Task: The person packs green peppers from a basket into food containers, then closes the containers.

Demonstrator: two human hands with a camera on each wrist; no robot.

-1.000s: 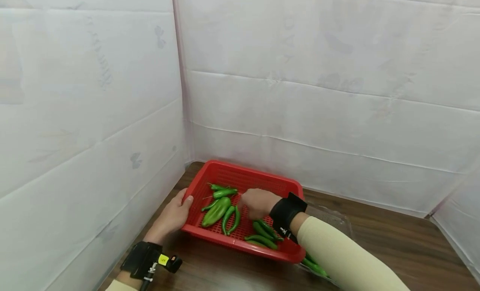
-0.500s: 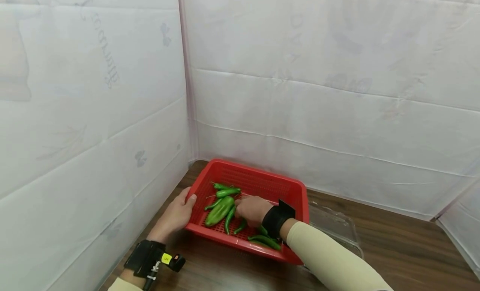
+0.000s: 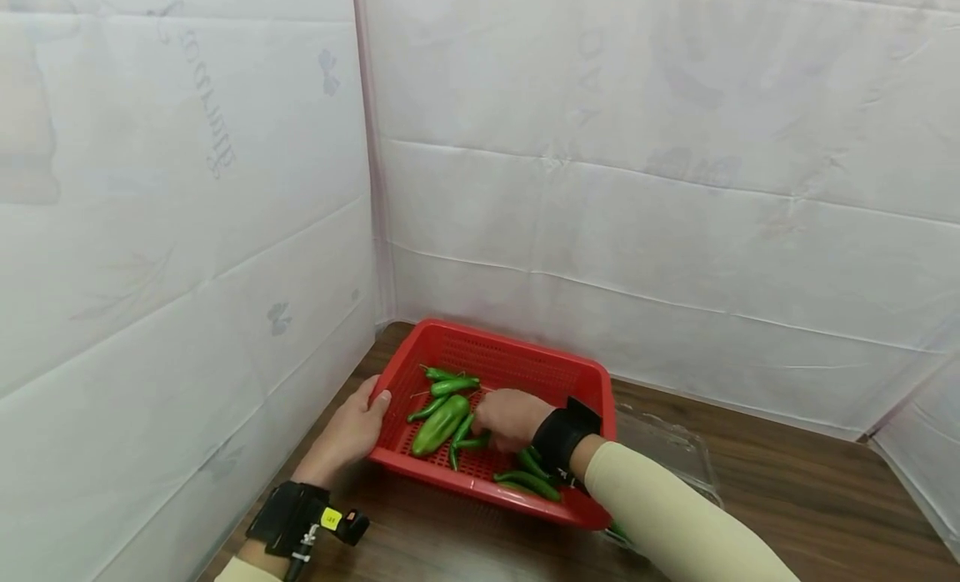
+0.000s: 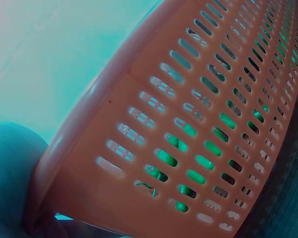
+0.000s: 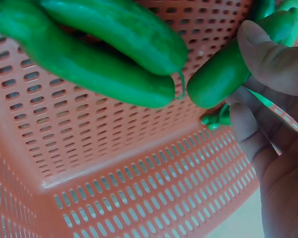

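Observation:
A red slotted basket (image 3: 525, 361) sits on the wooden table and holds several green peppers (image 3: 441, 423). My left hand (image 3: 352, 428) grips the basket's left rim, thumb over the edge; in the left wrist view the basket wall (image 4: 188, 124) fills the frame. My right hand (image 3: 510, 415) is inside the basket with its fingers curled round a slim green pepper (image 3: 472, 441). The right wrist view shows the thumb (image 5: 268, 49) pressed on that pepper (image 5: 223, 74), next to two larger peppers (image 5: 99, 54).
White padded walls (image 3: 187, 232) enclose the table on the left and back. A clear plastic container (image 3: 675, 453) lies right of the basket. Bare wooden tabletop (image 3: 825, 499) stretches to the right and front.
My right hand has moved left inside the basket and closed on a slim pepper, turning it sideways. The left hand stays on the rim.

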